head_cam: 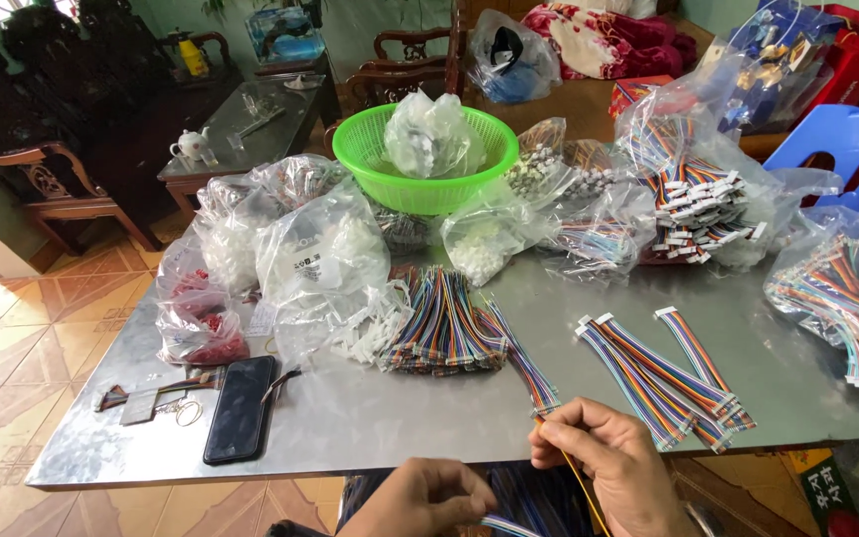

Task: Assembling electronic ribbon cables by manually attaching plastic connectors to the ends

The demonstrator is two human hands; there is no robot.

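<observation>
At the near edge of the bench (pixel 370 418), right hand (pixel 613 467) pinches one thin wire (pixel 574 467); left hand (pixel 429 497) is closed on a rainbow ribbon cable (pixel 504 524). Better to keep the ribbon flat and peel slowly.

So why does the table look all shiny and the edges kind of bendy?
Head view: daylight glares softly off the metal table; the wide lens curves its edges; the plastic bags sparkle with highlights; the left hand and right hand sit in dimmer light at the bottom edge.
</observation>
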